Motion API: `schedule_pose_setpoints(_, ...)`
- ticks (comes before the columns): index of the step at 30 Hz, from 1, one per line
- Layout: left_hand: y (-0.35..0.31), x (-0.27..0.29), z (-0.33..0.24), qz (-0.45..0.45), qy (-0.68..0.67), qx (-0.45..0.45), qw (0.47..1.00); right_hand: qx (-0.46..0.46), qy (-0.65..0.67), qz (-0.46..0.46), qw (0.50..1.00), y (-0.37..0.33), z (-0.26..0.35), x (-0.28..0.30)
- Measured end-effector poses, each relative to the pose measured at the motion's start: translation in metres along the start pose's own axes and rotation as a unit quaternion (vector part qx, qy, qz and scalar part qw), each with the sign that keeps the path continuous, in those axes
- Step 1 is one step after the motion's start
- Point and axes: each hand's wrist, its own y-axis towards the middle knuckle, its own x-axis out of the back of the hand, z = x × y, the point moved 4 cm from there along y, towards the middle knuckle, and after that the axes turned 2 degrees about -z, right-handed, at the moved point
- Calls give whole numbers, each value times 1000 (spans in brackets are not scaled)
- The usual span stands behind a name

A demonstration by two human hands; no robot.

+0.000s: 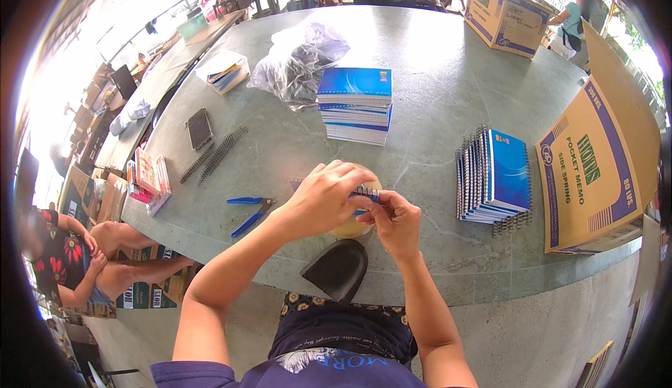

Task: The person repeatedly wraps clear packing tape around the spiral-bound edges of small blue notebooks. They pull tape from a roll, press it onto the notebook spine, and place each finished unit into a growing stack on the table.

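Note:
Over the near middle of the table, my left hand (pixel 316 199) and my right hand (pixel 397 221) meet with bent fingers around a small blue notebook (pixel 367 193). Most of it is hidden by the fingers, and a bit of wire coil seems to show at its edge. Below the hands lies a round yellowish object (pixel 350 230), partly covered. A black wedge-shaped object (pixel 339 269) rests at the table's near edge. To the left are blue-handled cutting pliers (pixel 250 213). Beyond my hands stands a stack of blue notebooks (pixel 355 104); spiral-bound notebooks (pixel 495 171) are piled at the right.
Loose wire coils (pixel 218 156) and a phone (pixel 199 128) lie on the left of the table (pixel 427 262), near red-and-white packs (pixel 149 174). A plastic bag (pixel 297 62) and cardboard boxes (pixel 595 171) stand farther out. A seated person (pixel 77 255) is at the left.

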Motion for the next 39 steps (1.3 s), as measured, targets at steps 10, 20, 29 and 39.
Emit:
schedule_pose_setpoints(10,0,-9,-5,15,-32,8,999,-32,-47,-7,998,-5,7,0)
schedule_pose_setpoints(20,-4,73,-41,-266,44,-55,961,409,-216,-154,873,5,143,86)
schedule_pose_setpoints(29,-21,36,-35,-199,51,-98,974,251,-568,-101,777,-12,105,169)
schedule_pose_setpoints(39,27,43,20,-230,93,-113,962,256,-570,-82,776,-7,102,161)
